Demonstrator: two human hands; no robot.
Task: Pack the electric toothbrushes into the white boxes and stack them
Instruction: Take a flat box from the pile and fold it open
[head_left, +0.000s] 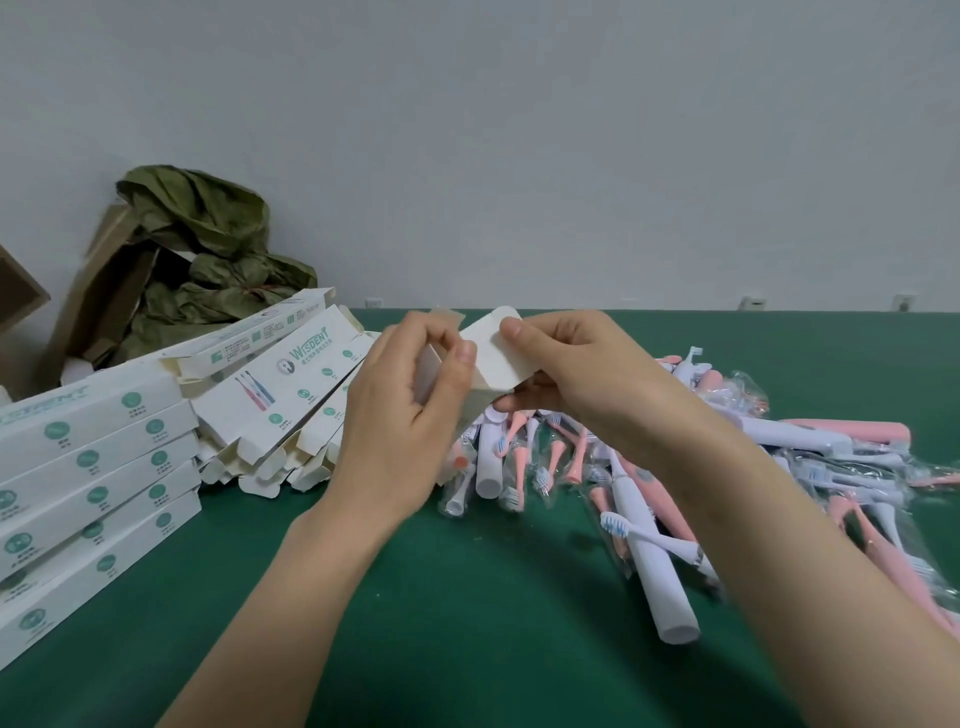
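You've got both hands, left hand (400, 410) and right hand (576, 374), pinching one white box (498, 358) mid-air, end flap open. The closed stack (93, 467) sits on your left — but loads of toothbrushes (649, 499) and empty boxes (291, 374) remain.

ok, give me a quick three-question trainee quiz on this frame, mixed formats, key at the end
1. True or false: both the left hand and the right hand hold the white box.
2. Fill in: the loose toothbrushes lie on a ___ table.
3. Multiple choice: the stack of closed boxes sits A) to the left of the hands, B) to the right of the hands, C) on top of the toothbrushes.

Key: 1 true; 2 green; 3 A.
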